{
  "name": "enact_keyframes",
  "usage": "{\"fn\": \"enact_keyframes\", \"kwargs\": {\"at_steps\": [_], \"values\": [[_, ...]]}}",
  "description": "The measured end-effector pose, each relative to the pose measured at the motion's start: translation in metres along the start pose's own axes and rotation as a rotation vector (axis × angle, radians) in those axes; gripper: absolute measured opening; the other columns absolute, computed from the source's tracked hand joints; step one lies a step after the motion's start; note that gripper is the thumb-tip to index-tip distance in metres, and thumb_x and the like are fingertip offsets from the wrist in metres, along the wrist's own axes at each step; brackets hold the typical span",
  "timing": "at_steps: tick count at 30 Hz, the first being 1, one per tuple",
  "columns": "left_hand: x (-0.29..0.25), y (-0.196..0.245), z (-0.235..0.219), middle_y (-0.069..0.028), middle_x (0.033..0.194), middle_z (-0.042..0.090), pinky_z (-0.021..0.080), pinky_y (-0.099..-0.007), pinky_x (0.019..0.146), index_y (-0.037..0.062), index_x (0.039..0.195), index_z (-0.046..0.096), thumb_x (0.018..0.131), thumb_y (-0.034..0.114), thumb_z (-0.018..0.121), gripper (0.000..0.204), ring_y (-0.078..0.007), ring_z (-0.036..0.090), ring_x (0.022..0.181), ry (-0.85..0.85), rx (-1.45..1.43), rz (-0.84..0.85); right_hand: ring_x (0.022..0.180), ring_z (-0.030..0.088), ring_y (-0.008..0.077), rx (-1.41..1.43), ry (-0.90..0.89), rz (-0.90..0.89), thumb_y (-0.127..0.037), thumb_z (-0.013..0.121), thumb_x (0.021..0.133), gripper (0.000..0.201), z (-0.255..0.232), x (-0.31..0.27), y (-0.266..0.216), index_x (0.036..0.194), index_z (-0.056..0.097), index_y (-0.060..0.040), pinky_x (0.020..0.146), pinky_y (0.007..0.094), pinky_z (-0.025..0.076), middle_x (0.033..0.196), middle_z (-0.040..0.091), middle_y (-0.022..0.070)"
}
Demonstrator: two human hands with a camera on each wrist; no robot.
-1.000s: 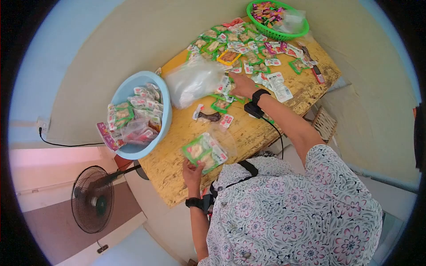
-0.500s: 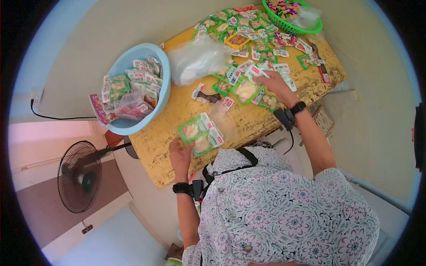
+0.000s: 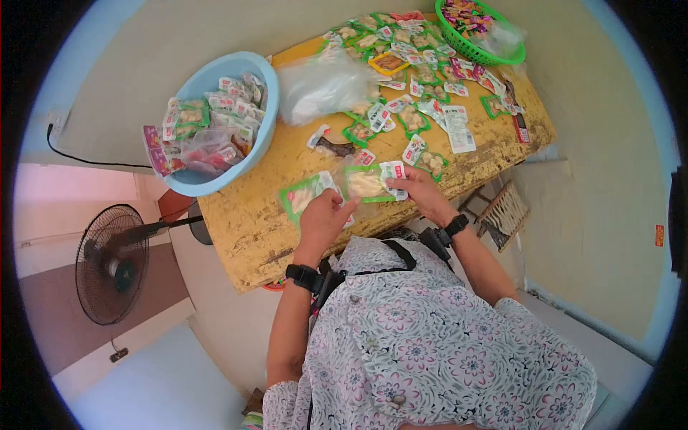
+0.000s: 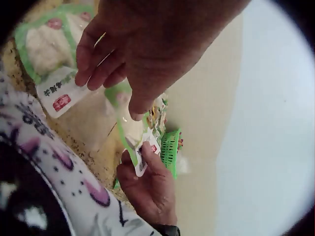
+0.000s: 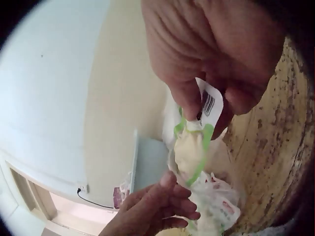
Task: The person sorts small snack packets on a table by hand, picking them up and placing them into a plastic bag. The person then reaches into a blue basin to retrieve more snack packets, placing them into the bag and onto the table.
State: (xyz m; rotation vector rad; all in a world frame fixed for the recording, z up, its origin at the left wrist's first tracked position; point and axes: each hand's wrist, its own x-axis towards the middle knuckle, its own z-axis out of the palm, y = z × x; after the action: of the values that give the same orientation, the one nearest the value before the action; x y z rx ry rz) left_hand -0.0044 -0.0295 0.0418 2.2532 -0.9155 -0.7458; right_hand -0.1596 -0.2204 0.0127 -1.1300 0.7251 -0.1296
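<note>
My right hand (image 3: 424, 195) pinches the white end of a green-edged food packet (image 3: 365, 183) between thumb and fingers. The packet's other end reaches my left hand (image 3: 324, 221), whose fingers (image 4: 101, 61) are loosely extended, with the thumb at the packet's edge in the left wrist view. Whether that thumb presses on it is unclear. Beside and partly behind my left hand, green-edged packets (image 3: 299, 195) lie on a clear plastic bag at the table's near side. In the right wrist view, pale food shows inside the held packet (image 5: 189, 147).
A blue basin (image 3: 269, 136) of packets stands at the table's left end. Clear plastic bags (image 3: 322, 86) lie beside it. Many packets (image 3: 412, 118) cover the far side, with a green basket (image 3: 459, 44) at the back right. A dark packet (image 3: 335, 147) lies mid-table; a fan (image 3: 111, 264) stands left.
My right hand has come back toward my left, bringing a packet from the pile. My left hand has let go of the packets it held and moved up and right to the brought packet.
</note>
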Motion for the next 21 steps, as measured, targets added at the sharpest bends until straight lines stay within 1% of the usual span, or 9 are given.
{"fn": "enact_keyframes", "kwargs": {"at_steps": [2,5,8,11,14,17,21], "values": [[0.002,0.001,0.0,-0.0137,0.071,0.065,0.048,-0.0391,0.06,0.0001,0.084,0.063,0.085,0.051,0.07,0.051,-0.0282,0.064,0.066,0.027,0.076,-0.014,0.082,0.063,0.0031,0.042,-0.013,0.012,-0.017,0.069,0.091,0.025,0.007,0.002,0.005,0.114,0.067,-0.0064,0.068,0.0206,0.051,0.098,0.07,-0.0035],[-0.001,-0.004,0.004,-0.0143,0.07,0.065,0.047,-0.041,0.059,0.0015,0.085,0.063,0.087,0.045,0.068,0.044,-0.0308,0.064,0.066,0.077,0.011,0.039,0.081,0.063,0.0029,-0.028,-0.044,0.033,-0.017,0.068,0.091,0.025,0.009,0.003,0.01,0.115,0.067,-0.0068,0.067,0.0205,0.05,0.097,0.07,-0.004],[0.005,-0.015,0.012,-0.0149,0.07,0.065,0.048,-0.0423,0.059,0.003,0.085,0.063,0.088,0.036,0.065,0.034,-0.0328,0.065,0.067,0.101,0.061,0.051,0.079,0.062,0.0026,-0.072,-0.03,0.041,-0.017,0.068,0.091,0.024,0.012,0.002,0.008,0.113,0.068,-0.0077,0.066,0.0202,0.05,0.096,0.07,-0.0045],[0.0,-0.006,0.01,-0.015,0.071,0.065,0.048,-0.0427,0.06,0.0042,0.085,0.061,0.089,0.029,0.062,0.025,-0.0338,0.065,0.068,0.143,0.083,0.061,0.078,0.062,0.0018,-0.095,-0.041,0.04,-0.018,0.067,0.092,0.021,0.013,0.005,0.009,0.111,0.068,-0.0084,0.064,0.0194,0.049,0.095,0.07,-0.0052],[0.001,-0.003,0.012,-0.015,0.07,0.065,0.048,-0.0432,0.06,0.0039,0.084,0.059,0.089,0.028,0.062,0.024,-0.0345,0.064,0.067,0.177,0.024,0.13,0.074,0.059,0.0008,-0.166,-0.112,0.039,-0.018,0.066,0.093,0.018,0.019,0.015,0.009,0.109,0.069,-0.0091,0.061,0.0186,0.046,0.09,0.068,-0.0063],[0.001,0.005,0.012,-0.0153,0.069,0.064,0.048,-0.0444,0.06,0.0041,0.085,0.059,0.088,0.025,0.062,0.022,-0.0358,0.063,0.067,0.158,-0.05,0.093,0.066,0.054,0.0019,-0.184,-0.195,0.003,-0.02,0.063,0.094,0.015,0.03,0.03,0.014,0.103,0.07,-0.0101,0.054,0.0192,0.04,0.084,0.066,-0.0058],[0.001,0.004,0.018,-0.0165,0.073,0.064,0.048,-0.0454,0.062,0.0041,0.085,0.059,0.086,0.024,0.063,0.02,-0.0361,0.063,0.069,0.228,0.0,0.14,0.067,0.055,0.0023,-0.23,-0.322,0.037,-0.019,0.061,0.095,0.013,0.047,0.05,0.011,0.1,0.069,-0.0102,0.056,0.0198,0.041,0.085,0.067,-0.005]]}}
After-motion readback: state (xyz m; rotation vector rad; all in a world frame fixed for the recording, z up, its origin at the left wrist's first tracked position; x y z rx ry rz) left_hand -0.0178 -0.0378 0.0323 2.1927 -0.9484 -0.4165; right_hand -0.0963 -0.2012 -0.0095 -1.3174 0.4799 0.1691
